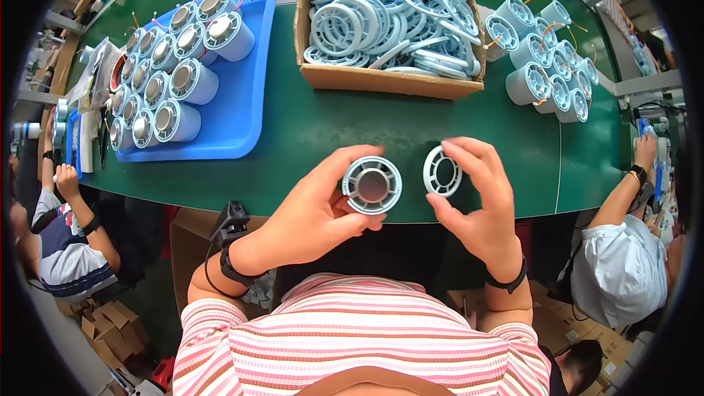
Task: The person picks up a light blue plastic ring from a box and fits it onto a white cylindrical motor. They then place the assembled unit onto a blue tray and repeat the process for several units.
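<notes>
My left hand (pixel 323 202) is closed around a light blue cylindrical housing (pixel 353 173), its open end facing up with a round silver disc (pixel 372 185) in the middle. Between the thumb and fingers of my right hand (pixel 480 198) is a light blue spoked ring (pixel 428 176), tilted and held by its rim. A small gap separates ring and housing; both are over the near edge of the green table (pixel 293 121). Straight ahead stands a cardboard box (pixel 389 82) heaped with similar spoked rings (pixel 345 26).
On the left, a blue tray (pixel 238 121) carries several housings with silver discs (pixel 192 81). Several more housings with orange wires (pixel 529 82) stand to the right of the box. One person (pixel 73 242) works at far left, another (pixel 620 264) at far right.
</notes>
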Demonstrator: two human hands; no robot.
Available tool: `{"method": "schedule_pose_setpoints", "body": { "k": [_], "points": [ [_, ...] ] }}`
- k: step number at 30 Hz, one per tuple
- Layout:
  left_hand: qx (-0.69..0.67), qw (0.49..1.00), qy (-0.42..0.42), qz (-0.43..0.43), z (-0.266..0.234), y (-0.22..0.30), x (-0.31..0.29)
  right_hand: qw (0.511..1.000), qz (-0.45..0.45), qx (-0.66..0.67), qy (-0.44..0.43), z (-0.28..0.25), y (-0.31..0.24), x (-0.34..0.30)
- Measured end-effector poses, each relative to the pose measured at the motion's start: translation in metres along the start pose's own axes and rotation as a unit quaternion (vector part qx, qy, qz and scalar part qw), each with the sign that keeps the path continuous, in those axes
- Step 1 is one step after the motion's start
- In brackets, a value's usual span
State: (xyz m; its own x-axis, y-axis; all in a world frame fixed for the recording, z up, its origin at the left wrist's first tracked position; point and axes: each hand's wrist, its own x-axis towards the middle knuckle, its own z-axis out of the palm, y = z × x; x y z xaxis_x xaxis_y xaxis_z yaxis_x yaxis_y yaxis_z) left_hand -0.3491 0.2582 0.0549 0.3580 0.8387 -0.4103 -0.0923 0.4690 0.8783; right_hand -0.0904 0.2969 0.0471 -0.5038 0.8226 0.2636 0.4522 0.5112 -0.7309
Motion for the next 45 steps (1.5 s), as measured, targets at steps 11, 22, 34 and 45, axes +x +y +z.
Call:
{"method": "schedule_pose_setpoints", "body": {
  "k": [11,22,34,45],
  "points": [
    [-0.038,0.992,-0.025,0.121,0.01,-0.035,0.015,0.997,-0.058,0.021,0.035,0.032,-0.04,0.015],
    [-0.069,0.993,-0.094,0.006,-0.005,-0.017,0.01,0.999,-0.05,0.006,-0.021,0.018,-0.03,0.019],
    [-0.165,0.982,-0.09,-0.027,-0.005,-0.008,0.011,0.994,-0.092,-0.058,-0.02,0.02,-0.033,0.019],
    [0.691,0.539,0.383,0.291,-0.088,0.046,0.007,0.947,0.046,-0.297,0.116,-0.065,0.038,-0.027]
  ]
}}
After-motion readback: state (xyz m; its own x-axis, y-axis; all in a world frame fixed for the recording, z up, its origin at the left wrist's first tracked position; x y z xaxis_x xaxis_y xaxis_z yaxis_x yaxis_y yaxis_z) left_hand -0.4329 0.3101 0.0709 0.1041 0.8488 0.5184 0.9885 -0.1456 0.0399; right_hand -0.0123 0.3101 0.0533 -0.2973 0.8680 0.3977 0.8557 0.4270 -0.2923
